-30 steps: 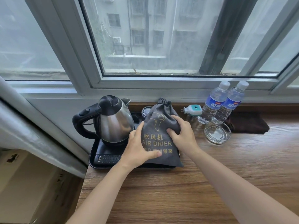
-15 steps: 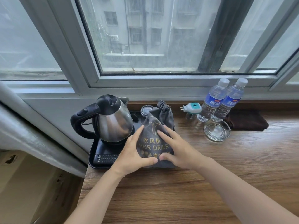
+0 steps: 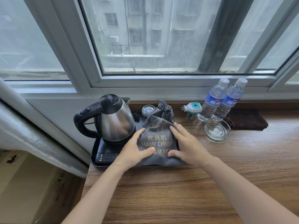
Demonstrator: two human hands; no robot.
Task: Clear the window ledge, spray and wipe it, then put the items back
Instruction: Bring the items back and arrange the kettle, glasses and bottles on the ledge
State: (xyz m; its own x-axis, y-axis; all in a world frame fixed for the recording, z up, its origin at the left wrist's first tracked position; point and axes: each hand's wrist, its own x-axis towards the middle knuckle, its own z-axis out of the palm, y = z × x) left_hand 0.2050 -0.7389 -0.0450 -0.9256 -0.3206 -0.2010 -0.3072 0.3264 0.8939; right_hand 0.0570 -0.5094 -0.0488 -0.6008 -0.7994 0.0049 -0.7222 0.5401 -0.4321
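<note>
A grey drawstring bag [image 3: 157,139] printed "HAIR DRIER" lies on the right half of a black tray [image 3: 94,156] at the left end of the wooden ledge [image 3: 178,191]. My left hand [image 3: 135,151] rests against the bag's left side with straight fingers, its thumb on the front. My right hand [image 3: 187,146] lies flat on the bag's right side, thumb also on the front. A steel kettle [image 3: 116,122] with a black handle stands on the tray, left of the bag.
A black remote [image 3: 106,157] lies at the tray's front. Behind the bag is a small glass [image 3: 148,109]. To the right are a white-teal plug-in device [image 3: 193,109], two water bottles [image 3: 213,101], a glass ashtray [image 3: 216,129] and a dark folded cloth [image 3: 247,120]. A curtain [image 3: 32,135] hangs at left.
The bag has gone from upright between my hands to lying flatter on the tray. My fingers have straightened, and my right hand has slid lower on the bag.
</note>
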